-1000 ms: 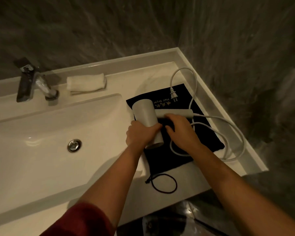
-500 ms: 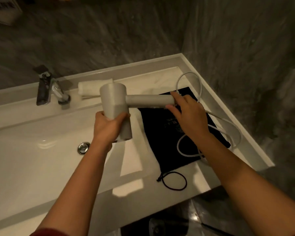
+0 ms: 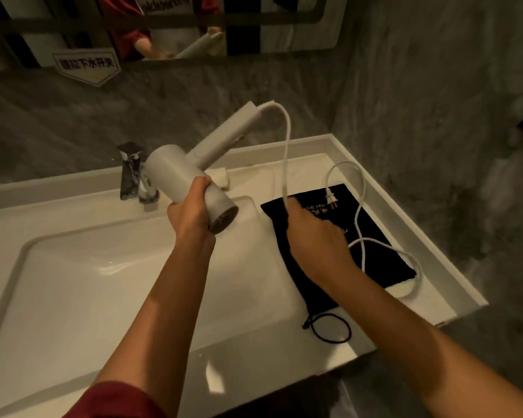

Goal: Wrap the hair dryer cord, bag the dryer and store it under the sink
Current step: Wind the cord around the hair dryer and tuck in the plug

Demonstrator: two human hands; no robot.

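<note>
**A:** 2 questions: which step now, and where to find the hair dryer [image 3: 178,173]?

**B:** Step 1, wrapping the cord [image 3: 287,137], and only at its beginning, by my judgement. Held up above the sink basin [image 3: 103,282], by the barrel, in the left grip [image 3: 191,211], with fingers pressed closed around it. Handle pointing up and away, toward the wall.

**A:** And the right grip [image 3: 311,236]?

**B:** Closed around the cord, low, just above the black bag [image 3: 381,267]. Cannot tell whether pinching firmly or only letting it slide; blurred at that place.

**A:** Any turns wound already?

**B:** 0 visible. Leaves the end of the handle, arcs down into the right grip, then lies loose in about 2 loops across the bag and the worktop [image 3: 314,164]. Plug [image 3: 331,200] resting on the bag, near the gold lettering.

**A:** So what for the next move?

**B:** Probably to carry the cord around the handle, turn beside turn, with light tension against slipping. Better also to mind the plug: could drag over the bag and drop off the edge.

**A:** And the bagging?

**B:** Not begun. Lying flat on the worktop, right of the basin, mouth toward the front edge, drawstring [image 3: 308,323] loose beside it. Will need opening once the cord is secured. Last of all, storing under the sink; nothing of that place in view.
</note>
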